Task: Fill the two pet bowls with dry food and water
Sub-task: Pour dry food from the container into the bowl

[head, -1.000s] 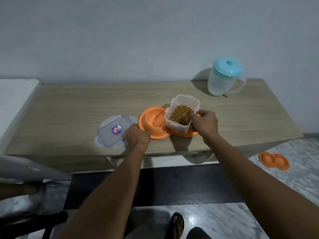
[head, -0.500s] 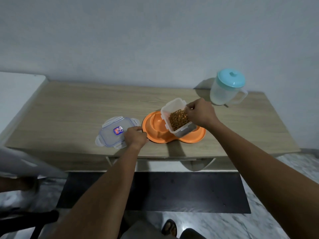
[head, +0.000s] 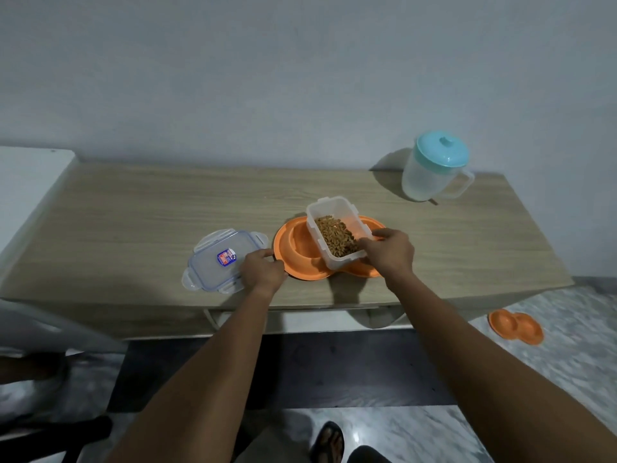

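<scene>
Dry-food step: right hand (head: pixel 389 253) grips kibble tub (head: pixel 337 228) above double bowl (head: pixel 293 259), left hand (head: pixel 262 272) pinches the bowl's rim; next probably calls for tipping tub into one well.

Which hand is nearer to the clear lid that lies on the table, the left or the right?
Left. The left hand is at the right edge of the lid; the right hand grips the food container over the orange bowl, farther right.
</scene>
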`<state>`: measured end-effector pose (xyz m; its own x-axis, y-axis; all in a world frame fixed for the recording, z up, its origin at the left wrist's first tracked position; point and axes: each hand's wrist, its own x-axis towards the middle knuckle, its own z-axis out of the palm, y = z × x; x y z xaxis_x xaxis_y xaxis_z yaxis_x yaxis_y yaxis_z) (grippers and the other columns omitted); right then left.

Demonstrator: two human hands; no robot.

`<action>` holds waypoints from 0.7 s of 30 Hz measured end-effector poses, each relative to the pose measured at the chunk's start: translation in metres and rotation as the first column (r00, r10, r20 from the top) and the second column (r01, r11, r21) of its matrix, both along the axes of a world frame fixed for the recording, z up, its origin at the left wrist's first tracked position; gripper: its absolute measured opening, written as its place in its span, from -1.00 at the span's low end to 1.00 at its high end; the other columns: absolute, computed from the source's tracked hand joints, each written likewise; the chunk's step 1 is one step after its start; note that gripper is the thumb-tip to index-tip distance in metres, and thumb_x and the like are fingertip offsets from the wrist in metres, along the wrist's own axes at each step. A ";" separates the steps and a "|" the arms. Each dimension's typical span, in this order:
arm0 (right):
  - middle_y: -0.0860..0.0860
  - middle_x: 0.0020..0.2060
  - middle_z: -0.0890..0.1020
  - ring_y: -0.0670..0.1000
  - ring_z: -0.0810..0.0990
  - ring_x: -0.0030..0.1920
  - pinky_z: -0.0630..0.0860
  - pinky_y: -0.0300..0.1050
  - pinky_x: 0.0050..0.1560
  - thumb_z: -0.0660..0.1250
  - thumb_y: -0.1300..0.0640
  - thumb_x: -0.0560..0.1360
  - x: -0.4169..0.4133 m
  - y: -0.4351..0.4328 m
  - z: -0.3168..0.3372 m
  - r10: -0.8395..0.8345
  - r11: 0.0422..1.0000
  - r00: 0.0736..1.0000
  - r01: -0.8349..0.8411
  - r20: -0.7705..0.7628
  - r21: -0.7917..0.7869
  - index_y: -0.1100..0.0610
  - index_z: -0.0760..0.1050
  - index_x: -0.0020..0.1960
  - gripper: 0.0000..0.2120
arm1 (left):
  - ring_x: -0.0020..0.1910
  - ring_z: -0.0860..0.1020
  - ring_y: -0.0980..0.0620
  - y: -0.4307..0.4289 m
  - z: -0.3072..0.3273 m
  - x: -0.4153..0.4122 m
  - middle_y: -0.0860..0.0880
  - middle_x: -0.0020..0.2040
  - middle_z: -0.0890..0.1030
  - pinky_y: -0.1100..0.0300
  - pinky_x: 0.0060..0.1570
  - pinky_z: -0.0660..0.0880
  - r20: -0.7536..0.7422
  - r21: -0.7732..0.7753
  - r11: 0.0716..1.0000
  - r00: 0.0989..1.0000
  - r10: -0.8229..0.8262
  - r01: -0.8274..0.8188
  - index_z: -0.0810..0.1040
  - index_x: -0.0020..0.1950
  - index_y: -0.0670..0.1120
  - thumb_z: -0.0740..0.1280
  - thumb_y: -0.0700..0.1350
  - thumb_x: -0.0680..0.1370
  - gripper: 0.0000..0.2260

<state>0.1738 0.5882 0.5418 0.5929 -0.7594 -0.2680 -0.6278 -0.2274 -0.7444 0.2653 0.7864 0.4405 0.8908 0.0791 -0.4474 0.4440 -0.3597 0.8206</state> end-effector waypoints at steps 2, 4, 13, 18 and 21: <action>0.12 0.21 0.65 0.16 0.63 0.18 0.59 0.14 0.21 0.46 -0.20 0.42 -0.009 0.012 -0.002 -0.076 0.995 0.997 0.074 0.019 0.072 0.10 0.59 0.33 -0.42 | -0.25 0.71 -0.16 -0.001 0.001 -0.001 -0.13 -0.22 0.72 -0.09 -0.12 0.67 0.014 0.022 1.000 1.000 -0.001 0.001 0.67 0.05 -0.07 0.43 -0.20 0.26 -0.64; 0.11 0.24 0.61 0.19 0.63 0.15 0.65 0.20 0.10 0.30 -0.30 0.48 -0.016 0.024 -0.008 -0.085 0.965 0.996 0.076 0.025 0.251 0.01 0.48 0.43 -0.37 | -0.25 0.71 -0.15 -0.002 0.003 -0.005 -0.13 -0.22 0.72 -0.09 -0.12 0.67 0.028 0.023 1.000 1.000 0.000 -0.001 0.67 0.06 -0.08 0.44 -0.25 0.32 -0.68; 0.25 0.23 0.59 0.24 0.73 -0.01 0.67 0.13 0.10 0.14 -0.05 0.70 -0.021 0.059 -0.021 -0.374 0.575 0.874 -0.044 0.310 0.817 -0.04 0.31 0.48 -0.64 | -0.22 0.71 -0.12 -0.002 0.003 -0.004 -0.13 -0.16 0.73 -0.07 -0.09 0.67 0.029 0.022 1.000 1.000 0.003 -0.004 0.65 0.14 -0.10 0.46 -0.26 0.38 -0.67; 0.09 0.21 0.62 0.21 0.72 0.09 0.67 0.19 0.09 0.29 -0.01 0.66 -0.033 0.045 -0.016 -0.337 0.741 0.851 -0.024 0.403 0.671 -0.14 0.38 0.46 -0.62 | -0.28 0.71 -0.13 0.000 -0.006 -0.002 -0.10 -0.29 0.71 -0.08 -0.08 0.66 0.007 -0.014 1.000 1.000 0.016 -0.016 0.67 0.07 -0.08 0.43 -0.21 0.28 -0.64; -0.05 0.22 0.63 0.07 0.69 0.16 0.68 0.18 0.06 0.42 -0.09 0.53 -0.040 0.030 -0.009 -0.196 0.916 0.880 0.007 0.433 0.402 -0.18 0.47 0.38 -0.57 | -0.29 0.71 -0.13 -0.002 -0.003 -0.004 -0.13 -0.27 0.72 -0.08 -0.10 0.67 0.016 -0.014 1.000 1.000 0.024 -0.024 0.67 0.08 -0.09 0.44 -0.25 0.32 -0.67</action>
<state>0.1335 0.6184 0.5329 0.6440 -0.7178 -0.2646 -0.1997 0.1761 -0.9639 0.2618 0.7843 0.4375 0.8960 0.0947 -0.4339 0.4389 -0.3378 0.8326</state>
